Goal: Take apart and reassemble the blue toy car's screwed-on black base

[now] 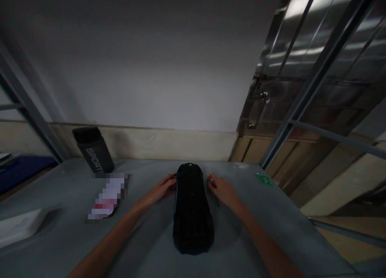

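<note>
A black toy car (193, 205) lies upside down on the grey table, its dark underside facing up and a tiny red spot showing near the wide end. My left hand (165, 185) is at its left side, with the fingertips against the edge near the narrow far end. On the other side, my right hand (220, 187) is closed in a pinch just beside the car. A thin dark stick (217, 201) pokes out below those fingers; its kind is too dim to make out.
Left on the grey table (144, 246) stand a dark bottle (96, 153) marked SPORT, a blurred-out packet (108, 195) and a white object (22, 227). A green scrap (265, 179) lies near the right edge. Metal frame posts (301, 101) rise at the sides, and a wall is behind.
</note>
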The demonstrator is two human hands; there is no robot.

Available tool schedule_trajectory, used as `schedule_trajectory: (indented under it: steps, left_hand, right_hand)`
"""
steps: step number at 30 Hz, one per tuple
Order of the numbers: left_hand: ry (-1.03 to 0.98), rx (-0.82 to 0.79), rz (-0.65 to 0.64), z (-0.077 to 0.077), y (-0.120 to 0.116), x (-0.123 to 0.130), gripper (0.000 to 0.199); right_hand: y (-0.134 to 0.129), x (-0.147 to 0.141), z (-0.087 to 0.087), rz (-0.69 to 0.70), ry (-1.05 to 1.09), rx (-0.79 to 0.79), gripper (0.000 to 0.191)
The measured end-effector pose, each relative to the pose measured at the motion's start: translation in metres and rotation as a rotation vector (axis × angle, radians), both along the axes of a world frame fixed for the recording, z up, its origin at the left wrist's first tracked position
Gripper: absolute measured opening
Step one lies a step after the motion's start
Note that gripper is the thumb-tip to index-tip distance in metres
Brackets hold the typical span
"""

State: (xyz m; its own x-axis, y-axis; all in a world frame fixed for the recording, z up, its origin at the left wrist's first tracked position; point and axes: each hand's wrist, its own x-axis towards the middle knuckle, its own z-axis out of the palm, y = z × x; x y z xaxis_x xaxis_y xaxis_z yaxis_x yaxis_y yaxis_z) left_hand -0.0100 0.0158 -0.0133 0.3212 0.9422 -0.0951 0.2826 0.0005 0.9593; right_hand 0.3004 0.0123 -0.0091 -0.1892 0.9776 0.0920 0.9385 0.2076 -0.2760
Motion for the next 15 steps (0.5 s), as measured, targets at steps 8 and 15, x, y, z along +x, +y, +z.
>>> schedule_trajectory:
  steps: [8,15]
  left_hand:
    - [0.325,0.266,0.061,0.017,0.027,-0.012,0.019]
    - [0.513,0.453,0.061,-0.003,0.013,-0.003,0.017]
  right_hand:
    - [0.004,0.002,-0.006,0.010,0.042,0.031,0.024]
    - [0.006,-0.001,-0.012,0.005,0.017,0.021,0.026]
